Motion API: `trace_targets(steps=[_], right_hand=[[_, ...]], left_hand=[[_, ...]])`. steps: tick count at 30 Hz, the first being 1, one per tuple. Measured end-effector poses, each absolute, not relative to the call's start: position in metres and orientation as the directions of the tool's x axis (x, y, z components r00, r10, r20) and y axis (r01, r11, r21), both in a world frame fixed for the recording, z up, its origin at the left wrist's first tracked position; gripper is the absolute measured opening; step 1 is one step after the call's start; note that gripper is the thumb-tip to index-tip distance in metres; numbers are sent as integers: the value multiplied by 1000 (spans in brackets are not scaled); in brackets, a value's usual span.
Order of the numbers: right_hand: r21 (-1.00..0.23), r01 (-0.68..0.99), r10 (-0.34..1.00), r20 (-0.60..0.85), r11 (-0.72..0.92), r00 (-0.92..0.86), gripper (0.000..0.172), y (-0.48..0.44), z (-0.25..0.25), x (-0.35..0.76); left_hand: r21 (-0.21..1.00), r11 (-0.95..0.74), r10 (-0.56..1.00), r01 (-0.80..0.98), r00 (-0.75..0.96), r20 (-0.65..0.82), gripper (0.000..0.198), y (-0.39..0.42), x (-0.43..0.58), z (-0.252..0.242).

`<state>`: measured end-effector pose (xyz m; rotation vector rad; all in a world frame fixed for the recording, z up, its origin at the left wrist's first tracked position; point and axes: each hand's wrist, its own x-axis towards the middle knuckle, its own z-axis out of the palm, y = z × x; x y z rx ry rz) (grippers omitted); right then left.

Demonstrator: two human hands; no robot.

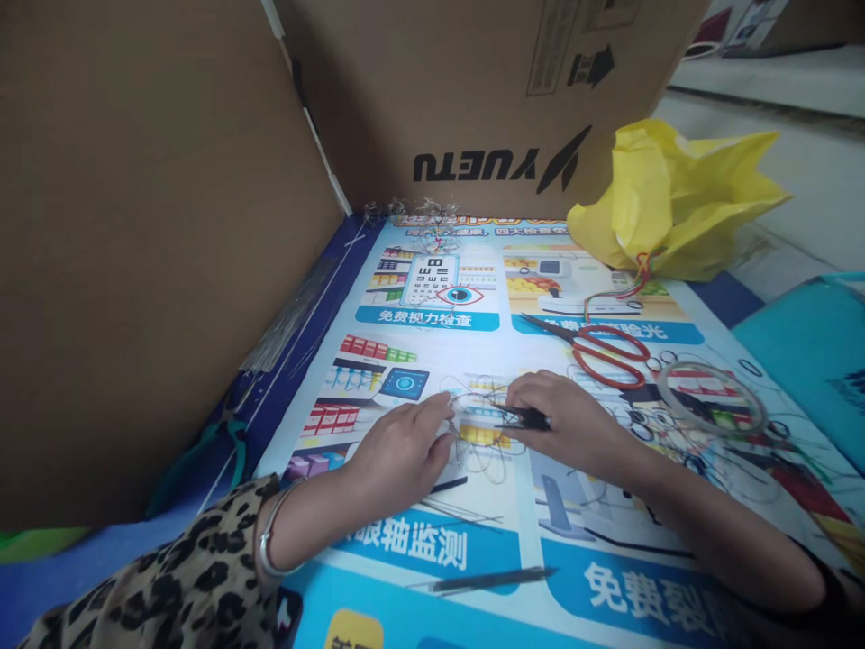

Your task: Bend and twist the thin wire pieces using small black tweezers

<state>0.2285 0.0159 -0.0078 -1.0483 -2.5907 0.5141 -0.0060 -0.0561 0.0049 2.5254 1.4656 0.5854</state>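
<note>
My left hand (405,446) pinches a thin wire piece (483,458) with several looped and curving strands, which lies low over the printed sheet. My right hand (564,419) is closed around a small black two-pronged tool (531,418). Its prongs point left and stand apart, close to the wire strands. Whether they touch a strand cannot be told. Just beyond my right hand lie orange-handled scissors (612,354), with their dark blades pointing to the far left. A clear ring-shaped roll (709,397) and several small dark rings lie to the right.
Cardboard walls (473,81) rise at the back and left. A yellow bag (662,203) stands at the back right, beside a teal bag (811,351). Bundled wires (290,320) and teal-handled pliers (233,442) lie left. Dark thin sticks (496,579) lie in front; finished-looking wire shapes (432,216) sit far back.
</note>
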Motion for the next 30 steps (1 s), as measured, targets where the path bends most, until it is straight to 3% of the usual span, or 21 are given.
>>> trace_targets(steps=[7,12,21,25,30], right_hand=[[-438,599,709,141,670,-691,25,15,-7,229],[-437,606,714,136,665,-687,26,14,-5,229],[-431,613,719,134,662,-682,23,13,-4,228],[-441,608,718,134,661,-683,21,13,-3,228],[-451,606,722,138,655,-678,18,12,-2,227]], left_hand=[[328,-494,869,805,448,208,32,-53,-8,3],[293,-550,835,782,519,184,18,-50,-8,10],[245,-588,808,771,551,208,20,-43,-9,9],[161,-602,789,782,553,268,20,-38,-5,10],[18,-706,698,708,692,184,14,-24,9,22]])
